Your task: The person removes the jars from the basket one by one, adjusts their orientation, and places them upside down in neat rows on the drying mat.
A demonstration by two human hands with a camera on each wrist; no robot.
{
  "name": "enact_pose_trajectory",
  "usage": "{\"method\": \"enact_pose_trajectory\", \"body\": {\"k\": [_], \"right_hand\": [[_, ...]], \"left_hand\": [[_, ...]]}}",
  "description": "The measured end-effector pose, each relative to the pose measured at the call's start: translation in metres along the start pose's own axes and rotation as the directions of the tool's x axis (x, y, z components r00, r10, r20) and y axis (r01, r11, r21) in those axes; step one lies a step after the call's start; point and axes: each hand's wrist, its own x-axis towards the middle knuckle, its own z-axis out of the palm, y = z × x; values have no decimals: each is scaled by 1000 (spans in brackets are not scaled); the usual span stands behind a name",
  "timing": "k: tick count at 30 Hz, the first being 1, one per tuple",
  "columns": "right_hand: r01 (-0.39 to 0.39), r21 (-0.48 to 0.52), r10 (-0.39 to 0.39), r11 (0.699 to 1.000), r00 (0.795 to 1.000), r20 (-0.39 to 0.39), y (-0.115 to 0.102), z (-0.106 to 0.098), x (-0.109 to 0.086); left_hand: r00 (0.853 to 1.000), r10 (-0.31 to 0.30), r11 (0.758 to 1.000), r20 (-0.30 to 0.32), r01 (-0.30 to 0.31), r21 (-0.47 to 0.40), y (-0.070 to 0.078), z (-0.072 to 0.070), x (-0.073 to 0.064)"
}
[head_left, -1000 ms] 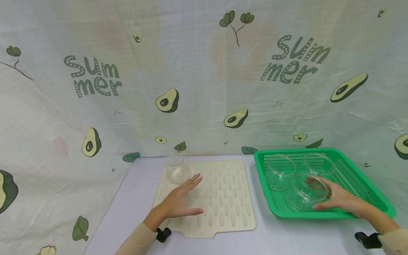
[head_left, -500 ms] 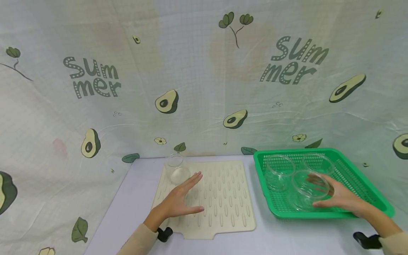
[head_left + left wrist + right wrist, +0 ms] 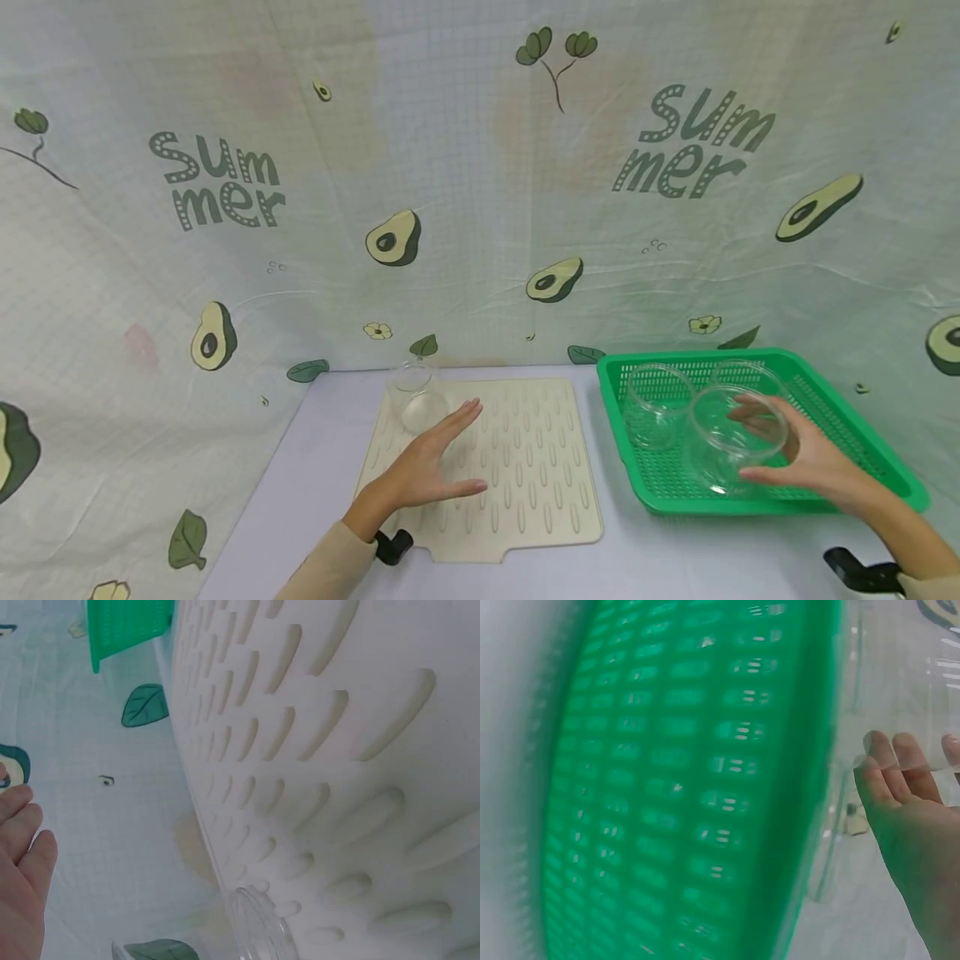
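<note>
A clear cup (image 3: 716, 467) is in the grip of my right hand (image 3: 813, 458), thumb at the near side and fingers behind it, above the green basket (image 3: 750, 506). Two more clear cups stand in the basket, one at the left (image 3: 652, 425) and one at the back, partly hidden. My left hand (image 3: 420, 475) is over the cream ridged mat (image 3: 532, 467), its fingers extended and holding nothing. Near the mat's far left corner stands another clear cup (image 3: 416, 404); its rim (image 3: 262, 922) shows in the left wrist view.
The white table (image 3: 300, 492) carries the mat at left and the basket at right. A fabric backdrop (image 3: 465, 183) with avocado prints hangs behind. In the right wrist view, the basket's slotted wall (image 3: 667, 780) fills much of the frame.
My right hand has raised the cup a little and shifted it slightly right. The left hand has moved only slightly up and right.
</note>
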Motion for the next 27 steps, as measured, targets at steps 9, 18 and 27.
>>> {"method": "enact_pose_trajectory", "body": {"k": [9, 18, 27], "right_hand": [[79, 14, -78, 997, 994, -73, -31, 1, 12], [182, 149, -163, 972, 978, -127, -60, 5, 22], [32, -80, -50, 996, 971, -233, -90, 23, 32]], "left_hand": [[999, -40, 999, -1, 40, -17, 6, -3, 7], [1000, -30, 997, -5, 30, -66, 15, -12, 24], [998, -54, 966, -38, 42, -257, 30, -18, 35]]}}
